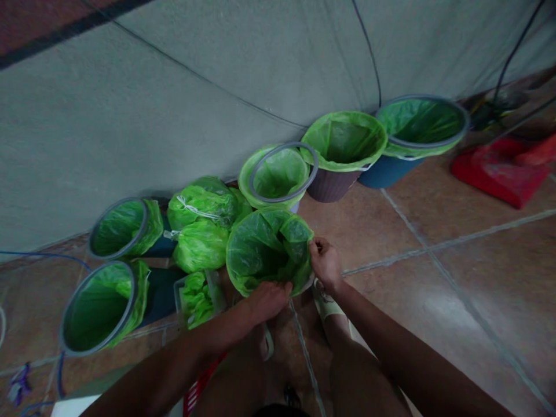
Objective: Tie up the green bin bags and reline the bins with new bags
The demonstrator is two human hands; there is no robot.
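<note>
A trash bin lined with a green plastic bag (pixel 252 249) stands between my feet, its mouth facing up. The bag is folded over the rim and covers most of the bin. My right hand (pixel 325 263) pinches the bag's edge at the right side of the rim. At the near side of the rim, my left hand (pixel 271 298) has its fingers closed over the bag's edge. Just behind is another lined bin (pixel 278 174), with a loose grey ring (pixel 310 152) lying tilted across its top.
A brown lined bin (pixel 332 185) and a blue one (pixel 391 171) stand along the wall. Two lined bins (pixel 163 295) lie tipped at left. Tied green bags (pixel 202 246) and a box of folded bags (pixel 197 298) are nearby. A red dustpan (pixel 495 168) lies right.
</note>
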